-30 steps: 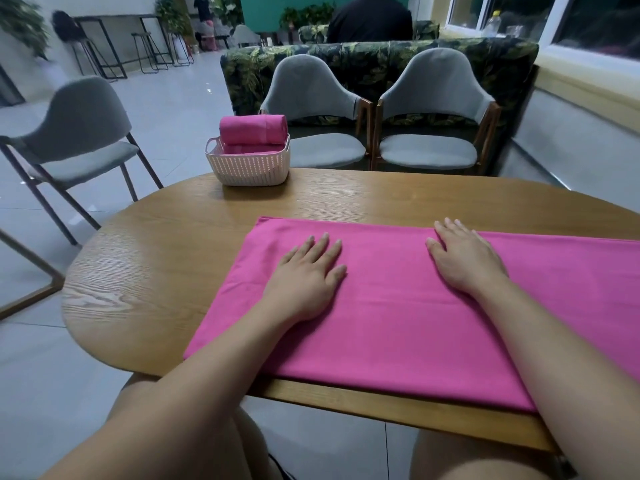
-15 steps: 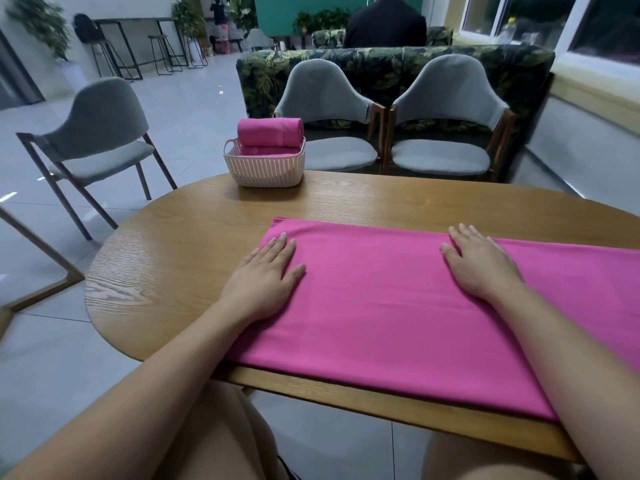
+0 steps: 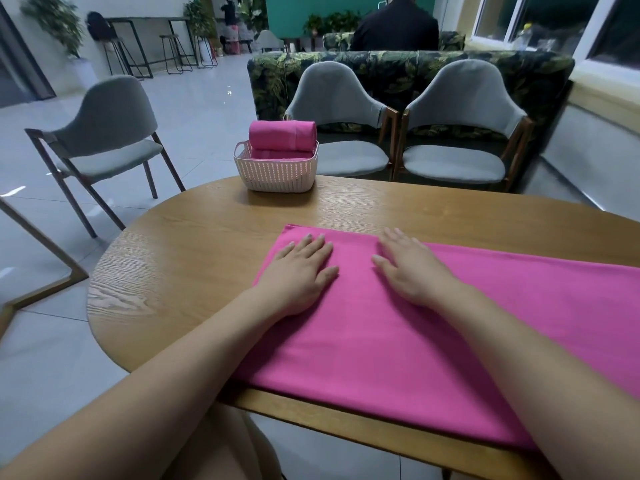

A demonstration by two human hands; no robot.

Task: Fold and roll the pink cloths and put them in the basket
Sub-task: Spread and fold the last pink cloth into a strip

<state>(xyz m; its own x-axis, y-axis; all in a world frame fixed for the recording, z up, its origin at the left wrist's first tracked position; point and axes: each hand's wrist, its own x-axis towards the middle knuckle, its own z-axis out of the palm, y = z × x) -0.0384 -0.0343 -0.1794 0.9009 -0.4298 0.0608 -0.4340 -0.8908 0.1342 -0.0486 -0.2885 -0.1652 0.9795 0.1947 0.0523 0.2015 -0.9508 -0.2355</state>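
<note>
A pink cloth [image 3: 398, 341], folded into a long band, lies flat on the wooden table [image 3: 180, 268] and runs off to the right. My left hand [image 3: 298, 271] rests palm down near the cloth's left end, fingers spread. My right hand [image 3: 408, 268] lies flat beside it, a little to the right, fingers apart too. Neither hand grips the fabric. At the table's far edge stands a white slotted basket [image 3: 276, 173] holding a rolled pink cloth [image 3: 282, 134] on top of other pink fabric.
Two grey chairs [image 3: 346, 133] stand behind the table against a leaf-patterned sofa back. Another grey chair [image 3: 104, 140] sits on the tiled floor to the left. A person in black sits far behind. The table's near edge is close to my knees.
My left hand slid left along the cloth toward its left end, then my right hand moved left to lie close beside it. The view shifted left as well.
</note>
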